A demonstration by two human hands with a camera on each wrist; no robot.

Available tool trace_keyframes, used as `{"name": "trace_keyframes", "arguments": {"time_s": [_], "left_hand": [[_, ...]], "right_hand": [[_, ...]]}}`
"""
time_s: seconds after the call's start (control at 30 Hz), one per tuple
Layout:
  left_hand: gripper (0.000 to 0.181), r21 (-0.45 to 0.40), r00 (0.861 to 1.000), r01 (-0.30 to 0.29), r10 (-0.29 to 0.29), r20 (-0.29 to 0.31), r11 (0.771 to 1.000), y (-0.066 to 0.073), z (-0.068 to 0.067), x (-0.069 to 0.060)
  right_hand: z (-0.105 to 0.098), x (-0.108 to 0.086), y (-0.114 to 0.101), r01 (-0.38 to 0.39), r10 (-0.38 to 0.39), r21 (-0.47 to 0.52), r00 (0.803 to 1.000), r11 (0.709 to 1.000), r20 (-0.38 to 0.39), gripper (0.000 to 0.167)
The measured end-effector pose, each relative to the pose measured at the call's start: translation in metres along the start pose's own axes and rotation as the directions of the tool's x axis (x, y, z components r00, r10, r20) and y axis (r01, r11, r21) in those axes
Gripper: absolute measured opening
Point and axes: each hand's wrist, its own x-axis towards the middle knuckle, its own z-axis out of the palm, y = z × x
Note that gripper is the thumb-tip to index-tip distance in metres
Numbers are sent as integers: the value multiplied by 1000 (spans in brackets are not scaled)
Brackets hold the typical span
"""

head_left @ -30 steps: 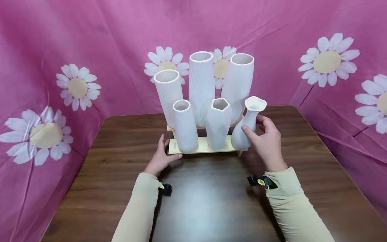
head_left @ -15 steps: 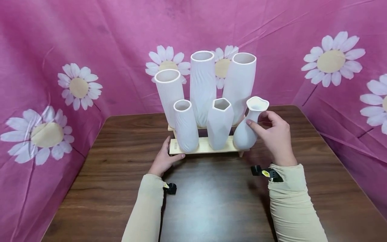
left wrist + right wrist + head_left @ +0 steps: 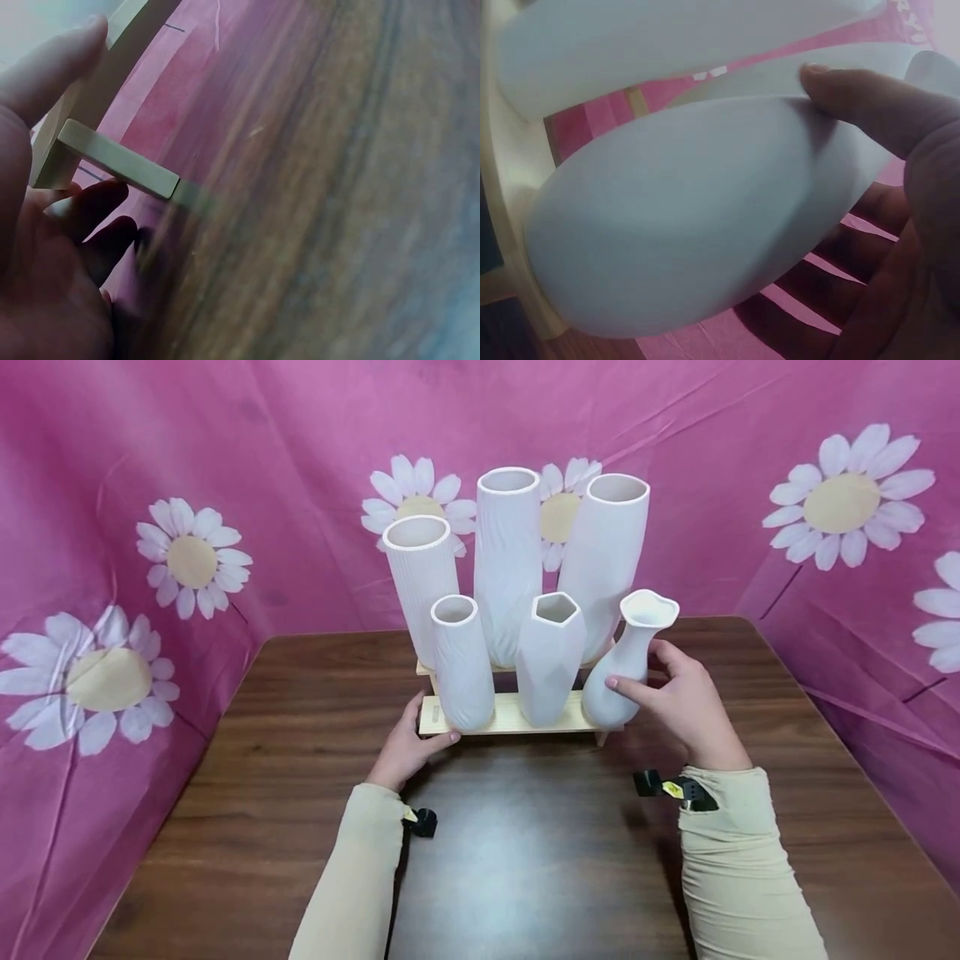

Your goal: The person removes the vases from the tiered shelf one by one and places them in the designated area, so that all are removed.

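Note:
A flared-neck white vase (image 3: 617, 681) stands at the right end of the pale wooden stand's lower step (image 3: 507, 716). My right hand (image 3: 693, 706) holds it, thumb on the near side and fingers behind; in the right wrist view my thumb (image 3: 862, 101) lies across the vase (image 3: 682, 210). At the stand's left end, my left hand (image 3: 408, 747) grips the board, thumb on its front edge. The left wrist view shows my fingers (image 3: 97, 217) below the board, beside its short leg (image 3: 120, 159).
A ribbed oval-mouthed vase (image 3: 463, 668) and a faceted vase (image 3: 551, 664) share the lower step. Three taller white vases (image 3: 508, 568) stand on the upper step behind. Under the stand lies a dark wooden table (image 3: 300, 710), with a pink flowered cloth (image 3: 300, 435) hanging behind.
My right thumb first shifted up toward the vase's neck, then came lower onto its body. My left fingers have closed in nearer to the stand's end. The head view has shifted slightly.

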Motion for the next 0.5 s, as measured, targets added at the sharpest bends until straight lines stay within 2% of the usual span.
{"name": "trace_keyframes", "arguments": {"time_s": [0.17,0.5], "left_hand": [[106,2,1000,-8,8,-2,1000,3,0,2],[104,16,1000,8,-8,-9,1000,3,0,1]], "right_hand": [[-2,1,3,2,-2,-3,999,1000,32,66],[1,3,8,55,-56,-43,998,998,-15,63]]}}
